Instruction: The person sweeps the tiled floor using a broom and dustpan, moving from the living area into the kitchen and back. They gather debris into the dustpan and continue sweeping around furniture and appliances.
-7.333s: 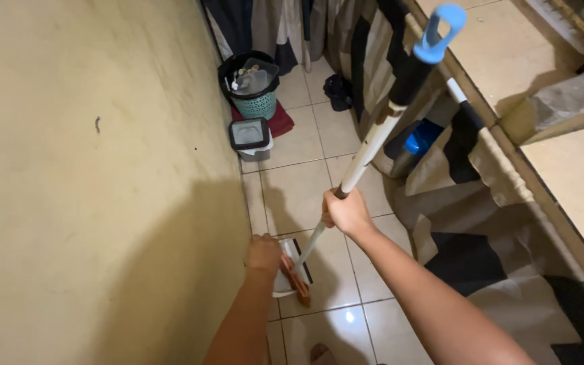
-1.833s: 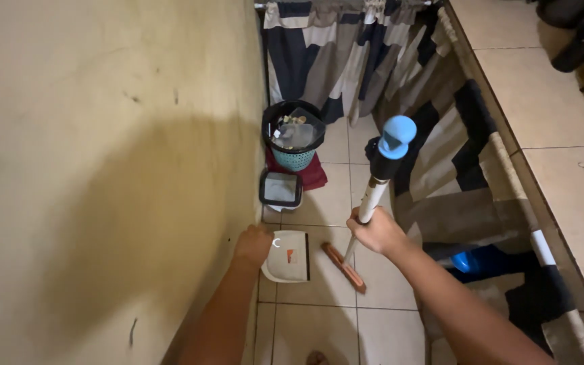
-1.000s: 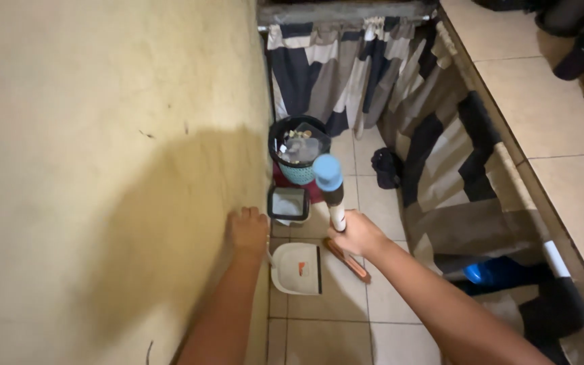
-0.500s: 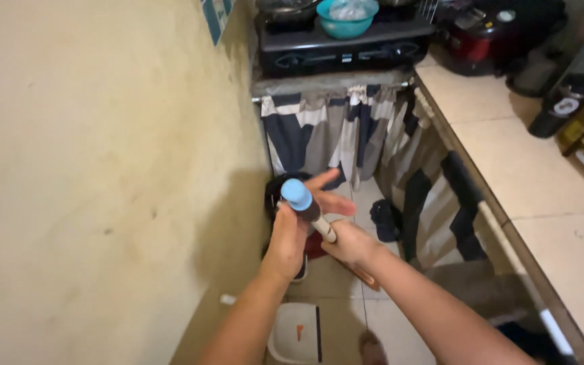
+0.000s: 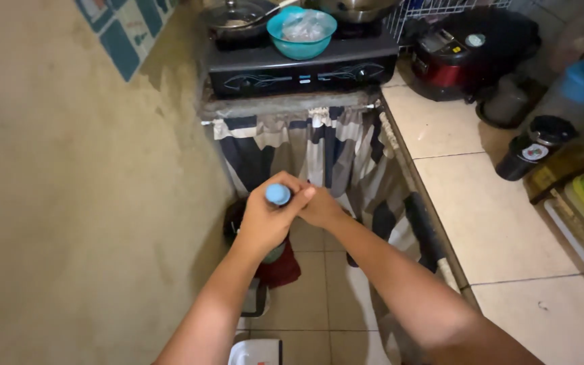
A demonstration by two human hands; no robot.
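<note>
Head view: left hand (image 5: 265, 223) wraps the broom handle just under its blue cap (image 5: 278, 194); right hand (image 5: 320, 206) clasps beside it, touching. Shaft below is hidden. Handle likely stiff, light, smooth; hold near the cap.

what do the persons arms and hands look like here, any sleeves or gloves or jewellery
Both forearms are bare up to the frame edge, with no sleeves in view. The left hand and right hand wear no gloves. No watch, bracelet or ring shows on either, though the fingers are partly hidden.
</note>
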